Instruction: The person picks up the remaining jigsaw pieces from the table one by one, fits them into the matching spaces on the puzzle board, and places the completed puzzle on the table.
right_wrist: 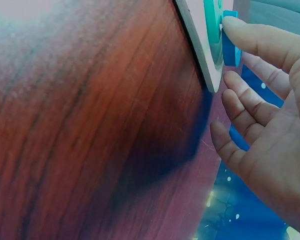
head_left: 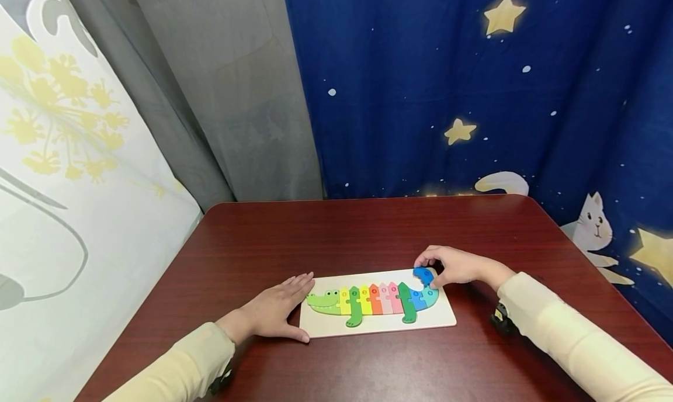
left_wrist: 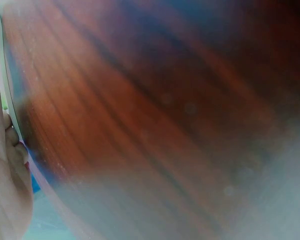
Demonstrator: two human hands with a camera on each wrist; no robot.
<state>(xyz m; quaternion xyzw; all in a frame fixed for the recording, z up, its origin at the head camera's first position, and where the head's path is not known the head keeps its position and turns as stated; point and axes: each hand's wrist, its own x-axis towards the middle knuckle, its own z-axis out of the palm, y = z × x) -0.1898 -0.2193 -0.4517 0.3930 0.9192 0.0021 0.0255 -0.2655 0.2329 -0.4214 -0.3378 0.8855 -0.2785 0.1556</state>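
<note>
A pale wooden puzzle board [head_left: 439,317] lies on the table, with a crocodile made of colourful numbered pieces in it. My left hand [head_left: 277,308] rests at the board's left end, fingers extended and thumb at the near corner. At the far right corner, my right hand [head_left: 453,266] pinches a dark blue tail piece [head_left: 422,273] between thumb and fingers. This blue piece [right_wrist: 232,52] stands raised at the board's edge in the right wrist view, the other fingers loosely bent. The light blue piece [head_left: 431,297] lies just below it. The left wrist view shows only part of the left hand [left_wrist: 7,185].
The dark red wooden table [head_left: 326,232] spreads around the board. Behind it hang a grey curtain [head_left: 236,98] and a blue curtain [head_left: 399,98] with stars. A white patterned cloth [head_left: 79,215] hangs at the left.
</note>
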